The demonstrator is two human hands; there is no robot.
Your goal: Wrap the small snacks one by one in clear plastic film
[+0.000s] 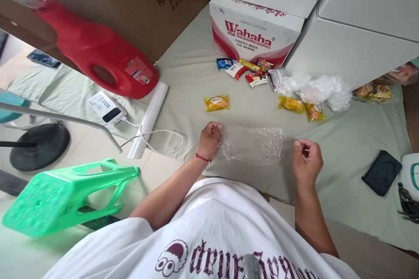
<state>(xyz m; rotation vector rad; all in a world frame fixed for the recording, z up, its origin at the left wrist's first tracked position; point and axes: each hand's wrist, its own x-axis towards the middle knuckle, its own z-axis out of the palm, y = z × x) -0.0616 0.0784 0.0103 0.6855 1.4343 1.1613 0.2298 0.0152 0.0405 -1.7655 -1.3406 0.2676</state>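
A clear plastic bag [252, 144] is stretched flat over the pale green cloth [196, 65] between my hands. My left hand [210, 140] pinches its left edge, and a red string circles that wrist. My right hand [307, 161] pinches the right edge with closed fingers. Beyond the bag lies a yellow snack packet [216, 103]. Two more yellow packets [301, 108] lie to the right, beside a heap of crumpled clear bags [314, 88]. Several small wrapped snacks [248, 69] lie farther back.
A Wahaha water carton [253, 30] and white boxes [356, 30] stand at the back. A red jug [94, 50], a roll of bags [149, 117], a power bank [106, 108] with a white cable and a tipped green stool [65, 196] are on the left. A black pouch [381, 172] lies right.
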